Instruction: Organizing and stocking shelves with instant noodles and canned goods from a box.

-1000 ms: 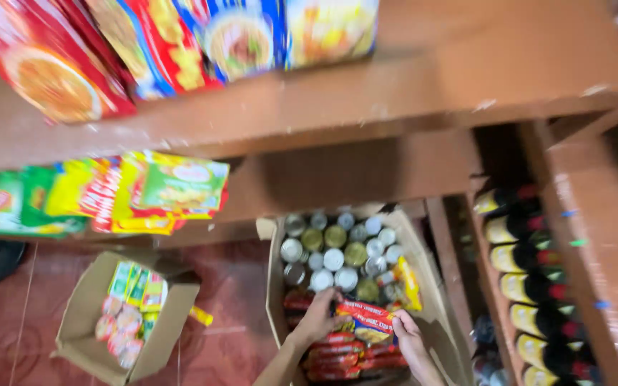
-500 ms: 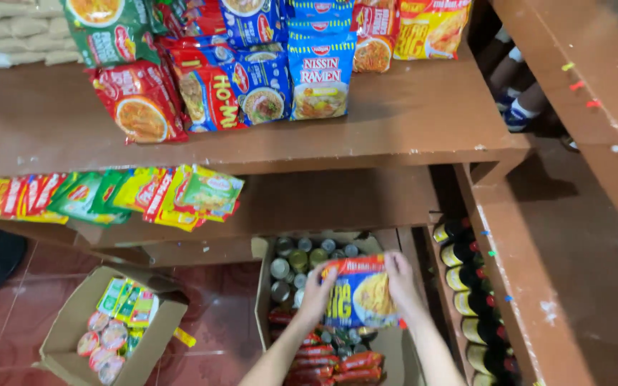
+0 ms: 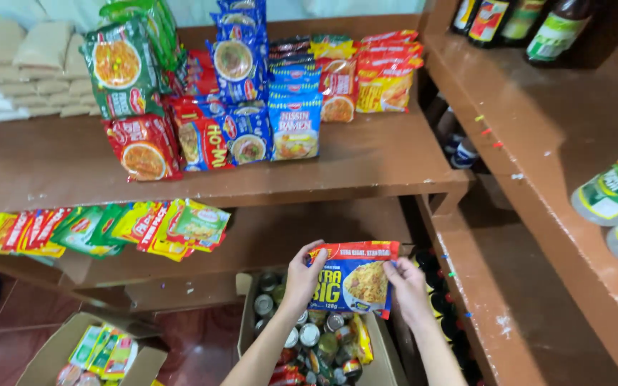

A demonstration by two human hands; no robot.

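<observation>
Overhead, noodle packet (image 3: 355, 277) (shelf edge (image 3: 309, 191) near)

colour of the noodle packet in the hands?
Noodle packet: blue with a red top band and yellow noodles pictured; head view.

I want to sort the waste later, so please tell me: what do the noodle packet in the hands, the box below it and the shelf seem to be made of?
Noodle packet: thin glossy plastic film, probably; it shines and creases between the left hand and right hand.
Box: brown cardboard, matte, with folded flaps.
Shelf: apparently wood painted brown; chipped, scuffed paint shows.
</observation>
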